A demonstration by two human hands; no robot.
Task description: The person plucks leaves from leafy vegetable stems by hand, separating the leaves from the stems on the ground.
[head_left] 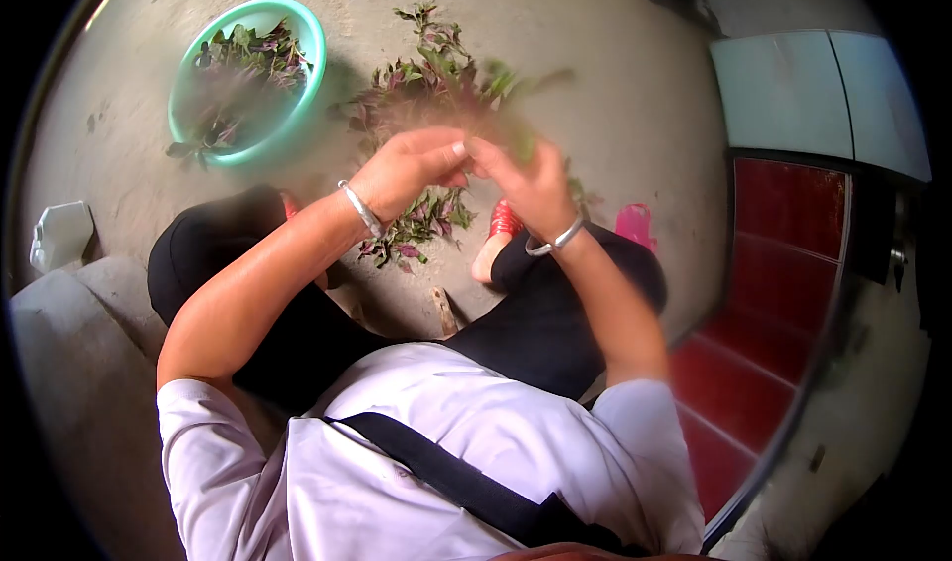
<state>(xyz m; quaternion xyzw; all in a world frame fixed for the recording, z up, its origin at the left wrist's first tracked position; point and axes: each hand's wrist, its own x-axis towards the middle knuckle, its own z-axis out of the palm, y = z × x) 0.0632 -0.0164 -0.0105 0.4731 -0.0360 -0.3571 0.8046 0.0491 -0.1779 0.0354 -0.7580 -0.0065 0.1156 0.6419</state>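
Observation:
Both my hands meet in the middle of the head view, above a heap of green and purple leafy stems (431, 219) on the floor. My left hand (407, 169) has its fingers pressed together, thumb against the other hand. My right hand (531, 184) is closed around a blurred leafy sprig (521, 129). Whether the left fingers also grip a stem is too blurred to tell. More leafy stems (253, 60) lie in a round turquoise basin (317, 50) at the upper left.
Red shoes (504, 221) show beyond my bent knees. A pink plastic object (636, 226) lies right of my right knee, and a pale container (61, 236) stands at the far left. Red tiles (783, 253) and a pale green panel (783, 90) line the right side.

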